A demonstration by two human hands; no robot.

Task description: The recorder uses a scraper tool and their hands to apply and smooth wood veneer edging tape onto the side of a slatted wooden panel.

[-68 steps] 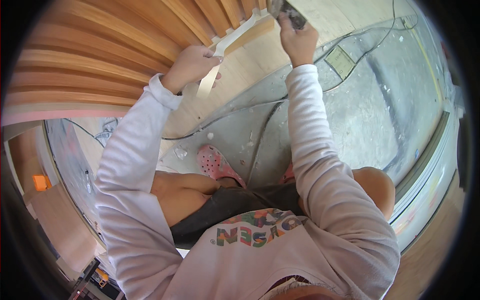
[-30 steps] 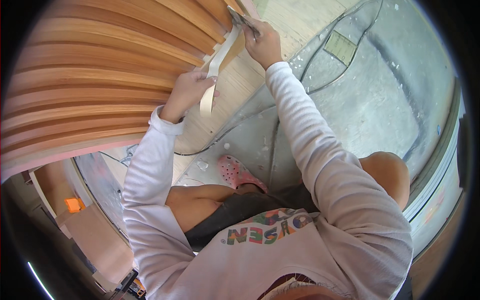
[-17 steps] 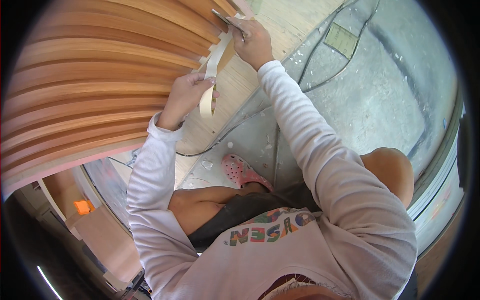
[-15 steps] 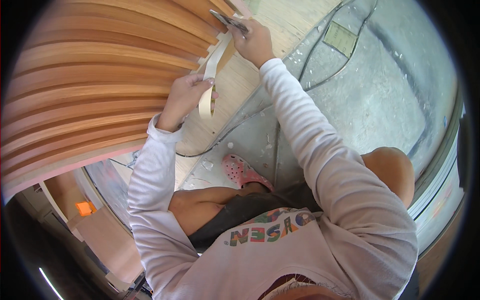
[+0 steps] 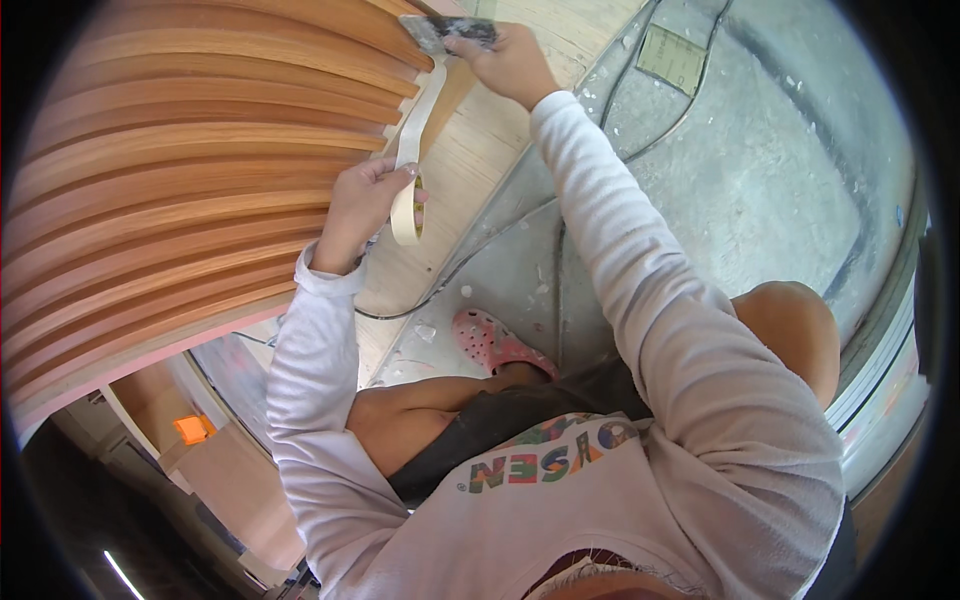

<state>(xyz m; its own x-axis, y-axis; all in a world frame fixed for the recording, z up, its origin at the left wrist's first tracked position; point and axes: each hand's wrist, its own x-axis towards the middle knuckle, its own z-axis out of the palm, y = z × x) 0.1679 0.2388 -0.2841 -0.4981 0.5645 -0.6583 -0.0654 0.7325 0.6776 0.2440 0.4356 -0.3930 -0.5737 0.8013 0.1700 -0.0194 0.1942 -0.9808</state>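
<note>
My left hand [image 5: 360, 205] is closed around a roll of cream masking tape [image 5: 405, 218]. From the roll a loose strip of tape [image 5: 423, 112] runs up along the notched end of a ribbed wooden panel [image 5: 200, 170]. In my right hand [image 5: 515, 65] is a flat putty knife [image 5: 450, 33] with a dark, paint-smeared surface. Its blade edge lies over the panel's end, at the far end of the strip. Whether the blade presses on the tape or just covers it, I cannot tell.
A pale plywood board [image 5: 480, 150] lies under the panel's end. Beyond it, the grey floor [image 5: 770, 170] has paint flecks, a dark cable [image 5: 655, 155] and a greenish rectangular sheet [image 5: 671, 58]. My pink clog [image 5: 495, 342] stands close by. An orange object [image 5: 193, 429] sits at lower left.
The putty knife has turned so that its flat face shows, and it now lies over the panel's end. My left hand and the tape roll have shifted only slightly.
</note>
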